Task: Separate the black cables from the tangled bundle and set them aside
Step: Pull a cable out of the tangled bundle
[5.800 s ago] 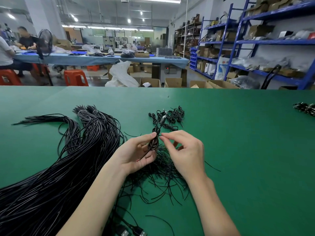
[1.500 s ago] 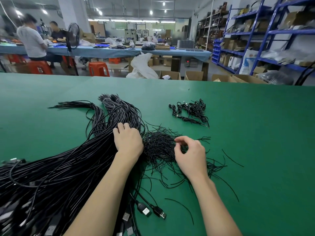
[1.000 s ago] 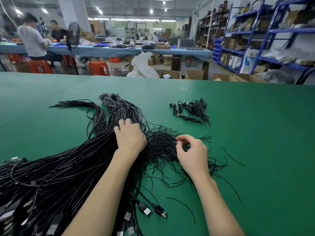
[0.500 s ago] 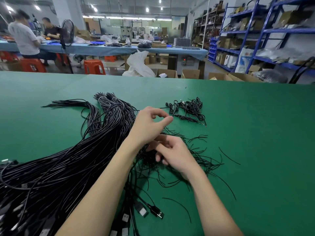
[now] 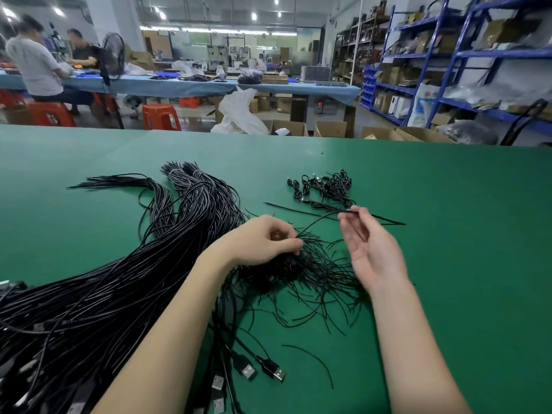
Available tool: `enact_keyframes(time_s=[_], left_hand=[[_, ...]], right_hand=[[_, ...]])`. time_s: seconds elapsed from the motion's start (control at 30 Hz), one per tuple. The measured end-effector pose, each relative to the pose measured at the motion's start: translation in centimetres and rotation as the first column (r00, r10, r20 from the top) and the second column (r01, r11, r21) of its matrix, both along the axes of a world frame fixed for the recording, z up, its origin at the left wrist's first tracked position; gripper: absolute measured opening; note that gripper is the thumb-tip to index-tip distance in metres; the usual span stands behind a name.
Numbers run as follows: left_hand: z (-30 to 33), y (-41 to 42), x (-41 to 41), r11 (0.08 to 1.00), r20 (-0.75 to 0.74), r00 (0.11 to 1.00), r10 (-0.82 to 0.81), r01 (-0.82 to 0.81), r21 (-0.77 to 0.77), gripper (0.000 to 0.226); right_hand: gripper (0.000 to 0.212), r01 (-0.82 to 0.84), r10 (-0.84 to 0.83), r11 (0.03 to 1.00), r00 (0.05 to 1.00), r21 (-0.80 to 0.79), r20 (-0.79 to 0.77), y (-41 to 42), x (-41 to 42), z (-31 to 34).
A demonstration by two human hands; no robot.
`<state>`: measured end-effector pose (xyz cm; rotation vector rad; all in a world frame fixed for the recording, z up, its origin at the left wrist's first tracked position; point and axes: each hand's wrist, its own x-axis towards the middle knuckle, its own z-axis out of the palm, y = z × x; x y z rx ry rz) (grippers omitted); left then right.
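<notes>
Hands work mid-worktop [image 5: 448,264]: our right hand [image 5: 370,249] pinches one thin black cable [image 5: 316,222], left hand [image 5: 263,240] pinches into the tangled bundle [image 5: 301,267]. Separated cables [image 5: 325,189] lie at twelve o'clock; open green from three. No readable writing.

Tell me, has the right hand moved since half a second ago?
Yes. The right hand has lifted off the tangled bundle and swung away from it toward the small cable pile, pinching one thin black strand.
</notes>
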<state>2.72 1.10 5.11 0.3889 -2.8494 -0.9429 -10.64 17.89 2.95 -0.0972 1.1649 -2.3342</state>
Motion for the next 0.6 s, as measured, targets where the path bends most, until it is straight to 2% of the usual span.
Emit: enact_keyframes(time_s=[0.03, 0.07, 0.1, 0.13, 0.17, 0.2, 0.27, 0.33, 0.4, 0.43, 0.47, 0.5, 0.53, 0.57, 0.6], left_hand=[[-0.1, 0.2, -0.2, 0.995, -0.041, 0.998, 0.043, -0.047, -0.090, 0.024], [-0.1, 0.3, -0.5, 0.975, -0.097, 0.990, 0.099, -0.116, -0.191, 0.023], [0.0, 0.4, -0.6, 0.942, -0.167, 0.975, 0.148, -0.190, -0.278, 0.025], [0.1, 0.4, -0.7, 0.911, -0.231, 0.958, 0.169, -0.241, -0.335, 0.027], [0.2, 0.4, -0.8, 0.889, -0.275, 0.947, 0.165, -0.263, -0.374, 0.028], [0.2, 0.4, -0.9, 0.874, -0.307, 0.940, 0.146, -0.268, -0.406, 0.028], [0.4, 0.6, -0.9, 0.843, -0.378, 0.922, 0.087, -0.270, -0.466, 0.027], [0.5, 0.7, -0.8, 0.798, -0.467, 0.884, 0.036, -0.307, -0.518, 0.025], [0.4, 0.8, -0.9, 0.754, -0.513, 0.858, 0.027, -0.355, -0.553, 0.023], [0.1, 0.9, -1.1, 0.776, -0.544, 0.837, 0.053, -0.378, -0.506, 0.022], [-0.2, 1.1, -1.2, 0.837, -0.589, 0.799, 0.122, -0.401, -0.372, 0.021], [-0.2, 1.3, -1.3, 0.902, -0.601, 0.763, 0.240, -0.404, -0.153, 0.018], [-0.1, 1.5, -1.4, 0.922, -0.538, 0.758, 0.368, -0.370, 0.109, 0.018], [0.1, 1.7, -1.5, 0.882, -0.406, 0.802, 0.439, -0.298, 0.364, 0.027], [0.3, 1.8, -1.7, 0.795, -0.276, 0.865, 0.418, -0.202, 0.572, 0.041]], right_hand=[[0.019, 0.021, 0.011, 0.967, 0.992, 0.254, -0.124, 0.7, -0.3, 0.1], [0.024, 0.115, 0.053, 0.846, 0.953, 0.520, -0.297, 1.3, -0.7, 0.2], [0.028, 0.284, 0.107, 0.668, 0.878, 0.688, -0.466, 2.0, -1.0, 0.5], [0.032, 0.470, 0.127, 0.529, 0.779, 0.707, -0.613, 2.8, -1.3, 1.0], [0.030, 0.579, 0.138, 0.497, 0.683, 0.647, -0.717, 3.3, -1.3, 1.8], [0.025, 0.617, 0.177, 0.528, 0.592, 0.583, -0.786, 3.7, -1.4, 2.4], [0.028, 0.517, 0.407, 0.588, 0.475, 0.622, -0.780, 3.7, -1.1, 3.2], [0.028, 0.284, 0.571, 0.629, 0.463, 0.724, -0.678, 3.1, -0.6, 3.0], [0.014, 0.029, 0.578, 0.723, 0.523, 0.691, -0.627, 2.0, 0.2, 2.6], [0.011, -0.033, 0.530, 0.776, 0.578, 0.630, -0.621, 1.2, 0.7, 2.2], [0.012, -0.051, 0.454, 0.830, 0.640, 0.556, -0.619, 0.5, 1.1, 1.9], [0.014, -0.044, 0.367, 0.878, 0.702, 0.477, -0.610, -0.1, 1.5, 1.7], [0.013, -0.036, 0.288, 0.916, 0.753, 0.400, -0.592, -0.6, 1.7, 1.6], [0.013, -0.047, 0.246, 0.939, 0.785, 0.341, -0.569, -1.0, 1.8, 1.5], [0.012, -0.083, 0.253, 0.946, 0.790, 0.312, -0.558, -1.3, 1.9, 1.4]])
